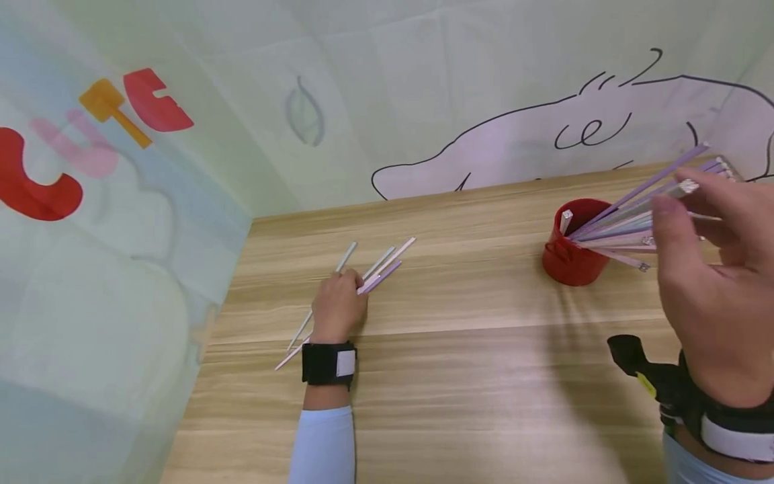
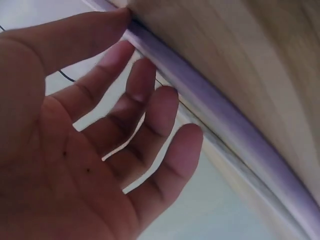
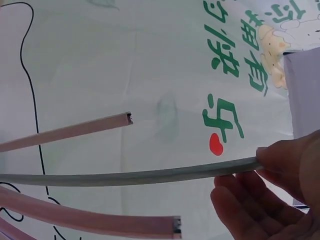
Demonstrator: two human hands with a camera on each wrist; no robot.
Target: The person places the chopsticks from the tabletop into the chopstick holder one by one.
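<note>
My left hand (image 1: pixel 340 302) is low over several thin pastel sticks on the table. Its thumb and index fingertip pinch a purple stick (image 2: pixel 200 95), while the other fingers are loosely bent. A pale green stick (image 1: pixel 347 257) and a pinkish-white stick (image 1: pixel 399 251) lie around that hand. On the right, a red bucket (image 1: pixel 571 265) holds a fanned bunch of sticks leaning rightward. Above their ends, my right hand (image 1: pixel 722 282) pinches the tip of a grey-green stick (image 3: pixel 130 178) between thumb and fingers. Pink sticks (image 3: pixel 90 212) run alongside it. The grey-green stick's lower end is hidden.
The wooden table (image 1: pixel 459 390) meets a printed cloth backdrop (image 1: pixel 363 101) at its back and left edges. A short white stick end (image 1: pixel 566 220) stands at the bucket's left inner side. A pale lilac box-like surface (image 3: pixel 306 95) shows in the right wrist view.
</note>
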